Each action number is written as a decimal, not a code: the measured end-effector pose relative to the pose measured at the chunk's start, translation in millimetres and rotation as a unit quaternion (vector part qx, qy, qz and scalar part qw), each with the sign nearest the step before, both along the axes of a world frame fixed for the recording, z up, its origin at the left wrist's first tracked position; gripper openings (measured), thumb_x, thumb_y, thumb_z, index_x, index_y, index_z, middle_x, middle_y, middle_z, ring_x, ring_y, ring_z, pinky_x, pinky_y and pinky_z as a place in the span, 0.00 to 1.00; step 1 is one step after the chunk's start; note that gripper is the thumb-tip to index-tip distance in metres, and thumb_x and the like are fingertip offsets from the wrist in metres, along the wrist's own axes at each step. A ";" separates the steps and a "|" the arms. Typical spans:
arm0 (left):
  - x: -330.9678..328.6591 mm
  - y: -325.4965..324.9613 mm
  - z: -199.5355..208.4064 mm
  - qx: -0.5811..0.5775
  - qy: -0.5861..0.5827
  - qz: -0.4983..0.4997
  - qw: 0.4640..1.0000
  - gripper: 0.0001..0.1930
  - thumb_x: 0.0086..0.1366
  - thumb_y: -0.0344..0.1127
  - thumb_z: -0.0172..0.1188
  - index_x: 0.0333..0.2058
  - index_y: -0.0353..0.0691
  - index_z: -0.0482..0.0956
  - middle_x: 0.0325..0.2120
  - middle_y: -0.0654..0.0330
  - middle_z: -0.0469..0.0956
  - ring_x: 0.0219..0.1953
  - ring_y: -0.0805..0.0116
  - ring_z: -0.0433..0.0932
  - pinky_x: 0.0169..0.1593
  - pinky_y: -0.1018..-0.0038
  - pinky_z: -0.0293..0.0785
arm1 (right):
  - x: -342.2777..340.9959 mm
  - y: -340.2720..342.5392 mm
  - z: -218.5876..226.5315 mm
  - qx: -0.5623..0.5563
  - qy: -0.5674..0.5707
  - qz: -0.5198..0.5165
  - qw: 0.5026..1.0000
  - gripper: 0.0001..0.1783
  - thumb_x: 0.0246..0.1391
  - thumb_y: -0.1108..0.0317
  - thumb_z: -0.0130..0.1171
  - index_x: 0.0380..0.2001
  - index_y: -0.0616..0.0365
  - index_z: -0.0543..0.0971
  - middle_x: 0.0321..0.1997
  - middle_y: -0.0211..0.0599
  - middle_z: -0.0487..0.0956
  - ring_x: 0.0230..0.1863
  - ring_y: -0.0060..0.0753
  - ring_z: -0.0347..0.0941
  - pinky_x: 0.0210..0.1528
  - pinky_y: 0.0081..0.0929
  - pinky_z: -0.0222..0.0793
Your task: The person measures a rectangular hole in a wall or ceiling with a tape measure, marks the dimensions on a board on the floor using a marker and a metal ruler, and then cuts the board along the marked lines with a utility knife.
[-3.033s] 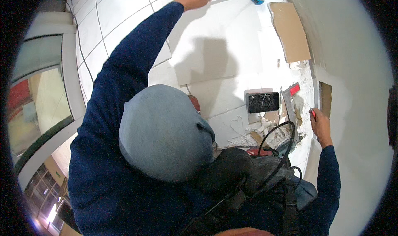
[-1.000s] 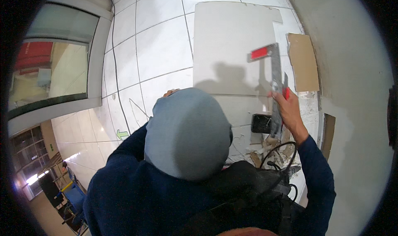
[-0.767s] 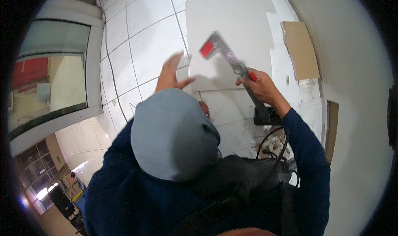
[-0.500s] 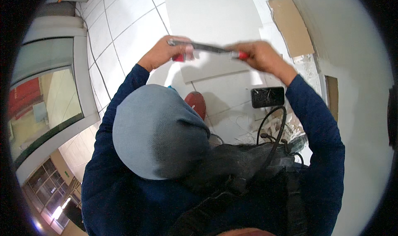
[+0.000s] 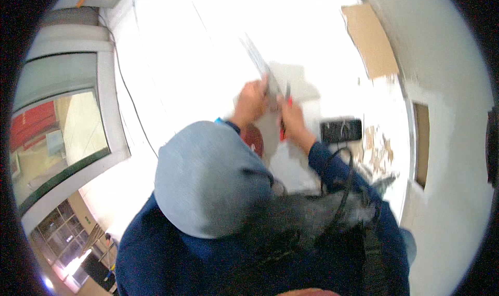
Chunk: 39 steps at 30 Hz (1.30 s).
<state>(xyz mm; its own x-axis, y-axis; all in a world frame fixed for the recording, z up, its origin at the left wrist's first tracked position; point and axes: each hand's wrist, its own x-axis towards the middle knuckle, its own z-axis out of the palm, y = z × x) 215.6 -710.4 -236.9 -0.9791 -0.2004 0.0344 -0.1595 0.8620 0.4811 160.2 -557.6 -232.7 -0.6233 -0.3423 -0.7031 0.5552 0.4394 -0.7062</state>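
Observation:
My left hand (image 5: pixel 252 101) is closed round the lower part of a long, flat grey strip (image 5: pixel 256 55), which points away to the far left and is blurred. Close beside it on the right, my right hand (image 5: pixel 293 120) grips a red-and-black hand tool (image 5: pixel 283 131) whose narrow dark tip points away from me. The hands are nearly together, and the tool is near the strip's lower end; whether they touch cannot be made out. Below both lies a pale floor, washed out by glare.
A black tray-like box (image 5: pixel 340 130) sits right of my hands, beside broken pale scraps (image 5: pixel 379 150). Brown cardboard (image 5: pixel 371 41) lies along the right wall (image 5: pixel 452 140), which has a rectangular cutout (image 5: pixel 421 144). A glazed frame (image 5: pixel 112 103) stands left. A black cable (image 5: pixel 130 96) runs along the floor.
My hands have come together and nearer to me from a wide spread. The strip now points away from me instead of lying across between them. The floor looks brighter.

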 end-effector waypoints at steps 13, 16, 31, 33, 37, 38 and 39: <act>15.5 -36.0 11.2 0.101 -0.035 0.301 0.948 0.36 0.53 0.40 0.63 0.57 0.26 0.62 0.50 0.36 0.68 0.54 0.43 0.66 0.58 0.57 0.63 | 13.3 -4.9 8.5 -0.078 -0.085 -0.257 0.959 0.13 0.60 0.59 0.53 0.38 0.57 0.67 0.26 0.38 0.76 0.12 0.26 0.67 0.12 0.24 0.62; 10.8 -12.9 -2.0 0.068 -0.030 0.293 0.953 0.36 0.52 0.37 0.62 0.56 0.22 0.61 0.51 0.33 0.65 0.52 0.38 0.65 0.57 0.54 0.62 | -9.4 6.7 5.1 -0.080 -0.085 -0.283 0.952 0.13 0.61 0.61 0.51 0.40 0.59 0.66 0.25 0.40 0.75 0.13 0.28 0.69 0.12 0.25 0.64; -52.4 -26.5 14.5 -0.099 -0.052 -0.034 0.993 0.49 0.48 0.55 0.68 0.62 0.34 0.57 0.62 0.37 0.54 0.65 0.39 0.50 0.66 0.50 0.48 | 54.7 20.3 -10.2 -0.045 -0.160 -0.181 0.969 0.17 0.57 0.58 0.57 0.39 0.63 0.74 0.30 0.42 0.79 0.18 0.30 0.74 0.16 0.27 0.69; -60.4 -28.1 5.7 -0.142 -0.075 -0.058 0.985 0.50 0.48 0.58 0.68 0.63 0.34 0.56 0.63 0.38 0.53 0.66 0.39 0.49 0.66 0.49 0.46 | 49.8 21.7 -10.6 -0.060 -0.172 -0.168 0.969 0.19 0.57 0.57 0.57 0.40 0.63 0.75 0.30 0.43 0.80 0.18 0.31 0.74 0.16 0.27 0.69; -68.5 -30.1 -7.2 -0.147 -0.081 -0.050 0.985 0.53 0.48 0.63 0.66 0.64 0.34 0.54 0.65 0.42 0.51 0.68 0.43 0.47 0.66 0.47 0.44 | 42.4 20.4 8.2 -0.069 -0.211 -0.195 0.955 0.20 0.58 0.56 0.55 0.42 0.64 0.75 0.28 0.44 0.80 0.18 0.31 0.75 0.16 0.27 0.69; -71.2 -31.1 -9.7 -0.148 -0.081 -0.047 0.985 0.54 0.48 0.63 0.65 0.64 0.34 0.53 0.65 0.42 0.51 0.68 0.44 0.47 0.67 0.48 0.44 | 41.6 20.0 6.8 -0.063 -0.203 -0.192 0.958 0.20 0.58 0.56 0.54 0.41 0.64 0.75 0.28 0.44 0.81 0.18 0.32 0.75 0.16 0.27 0.70; -74.8 -32.8 -12.4 -0.146 -0.083 -0.048 0.985 0.54 0.48 0.63 0.65 0.64 0.34 0.53 0.65 0.42 0.51 0.68 0.44 0.47 0.67 0.48 0.44 | 41.6 19.6 1.6 -0.061 -0.205 -0.193 0.958 0.20 0.58 0.56 0.54 0.41 0.64 0.75 0.28 0.44 0.81 0.18 0.32 0.75 0.16 0.27 0.70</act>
<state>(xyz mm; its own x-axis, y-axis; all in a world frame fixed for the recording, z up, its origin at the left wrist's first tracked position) 140.8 -743.3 -249.3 -0.9899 -0.1129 -0.0855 -0.1270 0.9746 0.1842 201.7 -538.0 -231.1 -0.4006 -0.2370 -0.8851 0.9009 0.0742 -0.4276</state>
